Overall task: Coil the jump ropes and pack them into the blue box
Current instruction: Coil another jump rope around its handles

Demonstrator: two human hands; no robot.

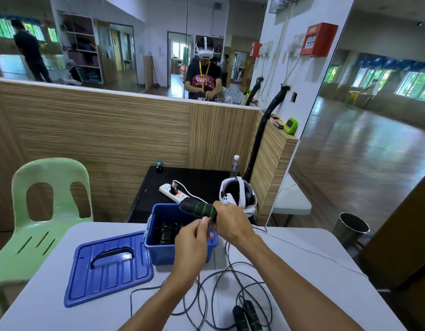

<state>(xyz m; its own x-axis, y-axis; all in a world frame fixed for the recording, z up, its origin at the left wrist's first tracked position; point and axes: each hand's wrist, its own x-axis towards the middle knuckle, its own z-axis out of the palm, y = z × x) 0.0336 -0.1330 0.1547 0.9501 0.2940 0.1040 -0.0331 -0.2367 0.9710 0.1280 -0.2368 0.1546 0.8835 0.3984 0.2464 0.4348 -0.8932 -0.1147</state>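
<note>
My right hand (231, 222) grips a pair of black jump-rope handles with green rings (197, 207), held level above the open blue box (158, 249). My left hand (194, 237) pinches the thin rope just below the handles. A coiled black rope (166, 234) lies inside the box. Loose black rope (221, 290) loops over the white table in front of me, with two more black handles (246, 316) at the near edge. The box's blue lid (106, 266) lies flat to the left of the box.
A green plastic chair (41, 211) stands left of the table. Behind the box, a black table holds a white power strip (173, 192), a white headset (237, 195) and a water bottle (234, 166). A metal bin (351, 226) stands on the floor at right.
</note>
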